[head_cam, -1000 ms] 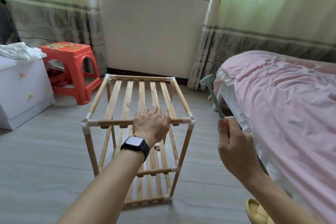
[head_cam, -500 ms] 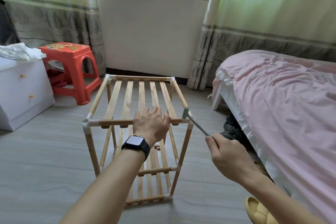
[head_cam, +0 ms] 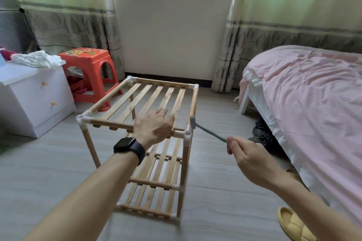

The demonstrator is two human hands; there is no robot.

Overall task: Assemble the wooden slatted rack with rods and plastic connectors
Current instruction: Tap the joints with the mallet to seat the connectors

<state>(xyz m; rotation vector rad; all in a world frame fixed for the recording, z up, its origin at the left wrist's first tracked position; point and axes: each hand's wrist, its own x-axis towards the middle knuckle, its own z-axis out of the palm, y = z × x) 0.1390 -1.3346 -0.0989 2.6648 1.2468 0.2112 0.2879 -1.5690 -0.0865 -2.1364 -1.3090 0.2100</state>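
Note:
The wooden slatted rack [head_cam: 117,106] stands upright on the floor, with three slatted tiers joined by rods and white plastic connectors. My left hand [head_cam: 154,126], a dark watch on its wrist, lies palm down on the top tier's near rail, fingers spread. My right hand [head_cam: 244,155] grips the handle of a small grey-green mallet [head_cam: 207,131]. The mallet's head sits just above the near right corner connector [head_cam: 187,133]; whether it touches is unclear.
A bed with a pink sheet [head_cam: 313,103] fills the right side. A red plastic stool [head_cam: 88,68] and a white drawer cabinet [head_cam: 33,100] stand to the left. A yellow slipper [head_cam: 291,225] lies at the lower right, dark shoes [head_cam: 262,133] under the bed.
My right hand swung the mallet down from a raised position to the near right corner connector. The view has shifted, so the rack appears turned. My left hand stayed on the top rail.

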